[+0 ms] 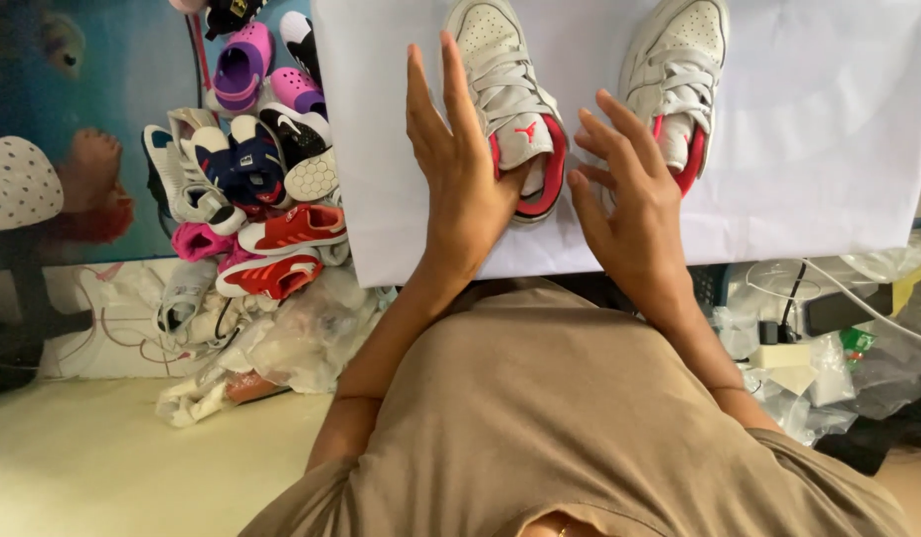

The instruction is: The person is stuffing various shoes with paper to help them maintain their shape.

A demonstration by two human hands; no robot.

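My open left hand (465, 184) steadies the white-and-red sneaker's (510, 99) heel, gripping nothing; my right hand (629, 204), fingers spread, hovers empty beside its twin (679, 70) on white paper (828, 149)

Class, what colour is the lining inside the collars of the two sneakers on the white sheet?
Red, inside pale grey-white sneakers; head view.

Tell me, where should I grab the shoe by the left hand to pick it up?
Probably grip the left shoe at its heel collar, around the red-lined opening, coming from the near side. The heel points toward the person and the toe away, so the opening is closest. The left hand already touches that end; fingers could hook inside the collar with the thumb outside.
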